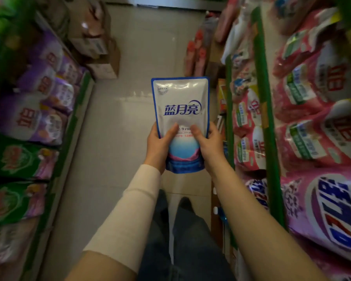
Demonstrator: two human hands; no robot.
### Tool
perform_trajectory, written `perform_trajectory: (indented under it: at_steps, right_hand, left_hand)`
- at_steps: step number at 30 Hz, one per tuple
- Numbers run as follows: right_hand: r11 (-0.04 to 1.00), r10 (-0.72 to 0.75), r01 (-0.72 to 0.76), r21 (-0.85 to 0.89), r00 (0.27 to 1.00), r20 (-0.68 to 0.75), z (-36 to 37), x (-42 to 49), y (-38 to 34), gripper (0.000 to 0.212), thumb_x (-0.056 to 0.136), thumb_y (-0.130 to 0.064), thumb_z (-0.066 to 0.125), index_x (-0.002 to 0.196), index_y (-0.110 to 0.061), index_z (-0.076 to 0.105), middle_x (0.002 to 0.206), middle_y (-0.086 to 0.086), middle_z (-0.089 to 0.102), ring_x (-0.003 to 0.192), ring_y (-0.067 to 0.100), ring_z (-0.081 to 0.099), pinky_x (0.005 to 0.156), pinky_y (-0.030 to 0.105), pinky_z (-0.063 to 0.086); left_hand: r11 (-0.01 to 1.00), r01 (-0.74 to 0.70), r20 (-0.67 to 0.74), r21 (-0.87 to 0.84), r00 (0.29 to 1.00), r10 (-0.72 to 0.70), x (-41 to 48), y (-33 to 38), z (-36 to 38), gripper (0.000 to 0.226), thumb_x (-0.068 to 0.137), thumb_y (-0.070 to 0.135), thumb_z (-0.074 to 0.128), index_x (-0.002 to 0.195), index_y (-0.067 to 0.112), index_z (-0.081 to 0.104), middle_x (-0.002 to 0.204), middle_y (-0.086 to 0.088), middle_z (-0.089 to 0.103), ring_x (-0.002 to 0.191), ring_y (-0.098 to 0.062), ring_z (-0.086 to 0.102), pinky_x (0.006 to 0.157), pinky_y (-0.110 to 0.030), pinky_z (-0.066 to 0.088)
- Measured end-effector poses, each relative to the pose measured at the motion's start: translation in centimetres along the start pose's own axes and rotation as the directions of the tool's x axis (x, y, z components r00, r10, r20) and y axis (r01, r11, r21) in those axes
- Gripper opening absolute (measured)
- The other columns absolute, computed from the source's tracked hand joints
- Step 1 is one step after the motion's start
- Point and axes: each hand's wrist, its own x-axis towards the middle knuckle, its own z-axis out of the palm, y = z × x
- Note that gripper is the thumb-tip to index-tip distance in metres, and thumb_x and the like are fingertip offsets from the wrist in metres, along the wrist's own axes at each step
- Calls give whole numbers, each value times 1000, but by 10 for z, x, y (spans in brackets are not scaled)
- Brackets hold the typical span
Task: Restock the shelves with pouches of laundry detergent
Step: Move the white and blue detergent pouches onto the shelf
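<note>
- On the left, a shelf point(71, 126) lines the aisle, stocked with purple and green bags point(39, 116).
- The person's left hand point(158, 147) grips the pouch's lower left edge, thumb curled onto the front; the fingers are hidden behind.
- In the centre, a white and blue pouch of laundry detergent point(180, 106) is held upright over the tiled floor point(130, 98), between the shelves and touching neither.
- It looks soft, liquid-filled and glossy. It is probably hefty, floppy and slippery, so a low grip on both sides, supporting the base, seems safest.
- The right hand point(208, 145) mirrors that grip on the lower right edge.
- On the right, a second shelf point(261, 98) holds pink bags point(312, 118).
</note>
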Motion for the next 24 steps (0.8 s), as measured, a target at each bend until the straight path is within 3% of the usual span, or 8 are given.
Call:
perform_trajectory:
  at_steps: [6,11,13,24]
  right_hand:
    - [999,-7,14,-30,976,216,91,-9,-1,15,88,-10,62,92,-23,56,86,-5,66,70,3,66,64,19,56]
    - [996,0,33,-81,924,383,173,-22,4,13,84,-14,67,91,-23,60,92,3,68,85,22,66,79,40,56]
    - [994,2,46,-95,892,452,213,-32,8,15,84,-12,67,91,-23,60,94,6,67,87,24,65,81,42,55]
    - [982,19,112,-152,743,669,353,-57,21,15,88,-6,62,97,-18,59,91,0,67,76,8,66,68,23,55]
  left_hand:
    - [987,-125,-250,-104,964,96,-4,28,-81,20,86,5,62,104,15,58,97,-6,68,85,-21,66,77,-34,58]
    - [955,-218,-389,-202,912,126,-15,58,-153,18,85,8,65,99,17,59,90,0,71,78,-15,68,71,-31,57]
    - [939,-263,-461,-221,876,137,-21,69,-189,16,84,8,66,95,18,60,86,4,72,77,-14,69,72,-31,56]
    - [878,-412,-665,-243,730,158,-31,108,-307,22,85,9,65,105,15,57,90,5,70,79,-11,68,75,-30,57]
